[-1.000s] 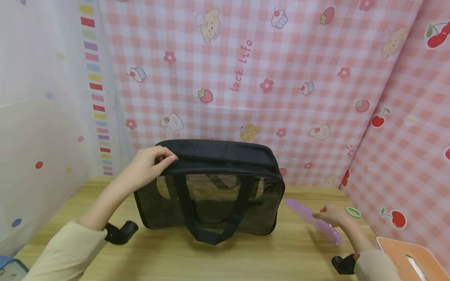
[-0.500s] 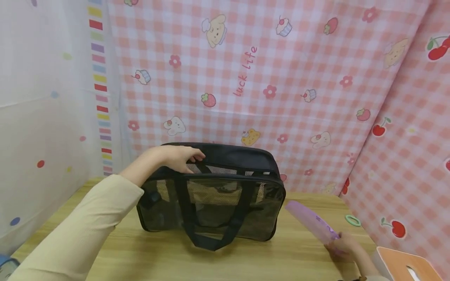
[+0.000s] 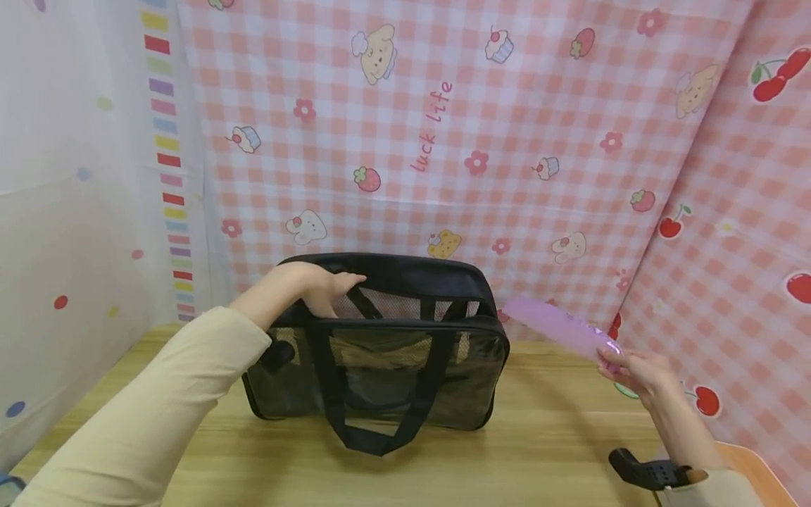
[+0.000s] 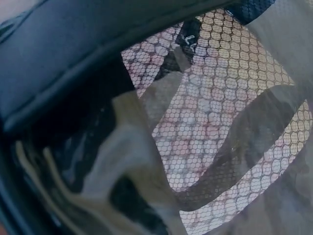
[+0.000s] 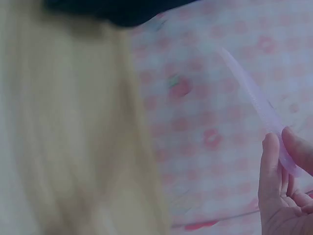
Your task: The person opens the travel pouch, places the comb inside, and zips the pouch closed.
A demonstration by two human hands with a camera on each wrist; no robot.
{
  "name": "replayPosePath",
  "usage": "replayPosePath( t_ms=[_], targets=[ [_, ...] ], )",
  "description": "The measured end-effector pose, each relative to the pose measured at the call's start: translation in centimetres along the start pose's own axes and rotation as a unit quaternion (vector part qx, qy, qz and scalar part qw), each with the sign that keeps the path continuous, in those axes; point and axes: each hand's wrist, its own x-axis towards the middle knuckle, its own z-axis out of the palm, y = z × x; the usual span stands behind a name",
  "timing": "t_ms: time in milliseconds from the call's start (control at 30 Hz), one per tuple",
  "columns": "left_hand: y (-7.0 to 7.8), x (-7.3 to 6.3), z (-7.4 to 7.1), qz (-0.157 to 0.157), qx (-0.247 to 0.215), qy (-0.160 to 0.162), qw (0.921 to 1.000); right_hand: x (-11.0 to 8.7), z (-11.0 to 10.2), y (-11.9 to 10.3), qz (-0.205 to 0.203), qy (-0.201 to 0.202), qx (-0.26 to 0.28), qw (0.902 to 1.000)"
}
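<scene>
In the near right corner, I see an orange thing (image 3: 750, 468), cut off; beyond, the right hand (image 3: 643, 373) pinches one end of a translucent purple thing (image 3: 560, 327), above the table (image 3: 538, 451), right of a see-through black bag (image 3: 380, 384); the left hand (image 3: 317, 285) spreads at its mouth, some fingers hidden

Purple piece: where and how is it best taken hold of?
Probably the right end of the purple piece, approached from the right, pinching across its broad faces: it looks long, thin and flat, and its left end points toward the bag, best left free.
</scene>
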Motion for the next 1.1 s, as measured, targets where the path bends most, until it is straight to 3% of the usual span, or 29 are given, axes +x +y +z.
replayPosePath(
  t_ms=[167, 433, 600, 867, 1100],
  targets=[
    [-0.2, 0.0, 0.0, 0.005, 0.003, -0.003, 1.0, -0.5, 0.6, -3.0, 0.002, -0.052, 0.096, 0.9941],
    [-0.4, 0.2, -0.1, 0.009, -0.002, -0.004, 1.0, -1.2, 2.4, -5.6, -0.012, -0.094, 0.087, 0.9917],
    [-0.4, 0.3, -0.2, 0.01, -0.005, -0.005, 0.9999, -1.9, 5.3, -6.6, -0.026, -0.11, 0.0, 0.9936],
    [-0.4, 0.2, -0.4, 0.012, -0.01, -0.003, 0.9999, -1.7, 10.8, -7.9, -0.054, -0.166, -0.133, 0.9757],
    [-0.3, 0.2, -0.3, 0.02, -0.01, 0.0, 0.9998, -1.2, 15.3, -8.7, -0.046, -0.129, -0.195, 0.9711]
  ],
)
